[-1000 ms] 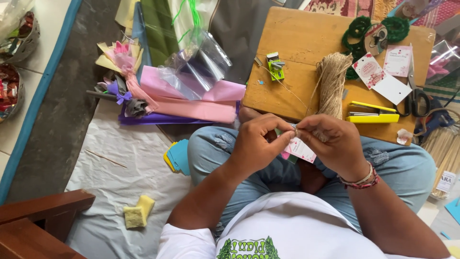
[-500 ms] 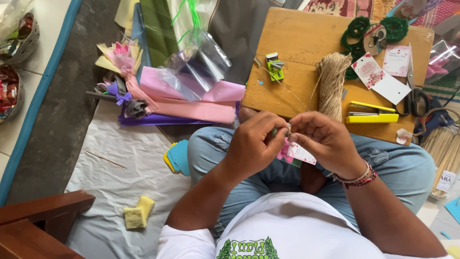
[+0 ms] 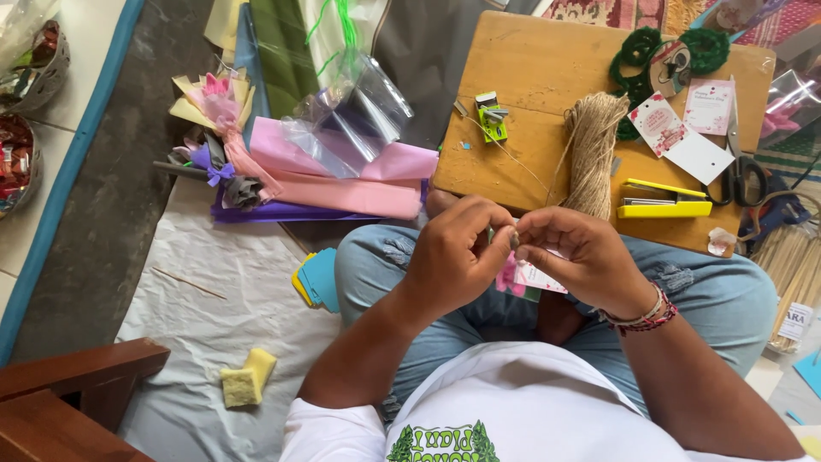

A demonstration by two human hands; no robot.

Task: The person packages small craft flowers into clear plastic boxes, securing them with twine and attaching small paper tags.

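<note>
The person wears a white T-shirt with a green print on the chest and faded blue jeans. Beaded red and white bracelets circle the right wrist.

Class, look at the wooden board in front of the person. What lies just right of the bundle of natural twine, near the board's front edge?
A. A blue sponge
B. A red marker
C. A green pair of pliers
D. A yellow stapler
D: a yellow stapler lies flat on the wooden board, right beside the bundle of twine.
</note>
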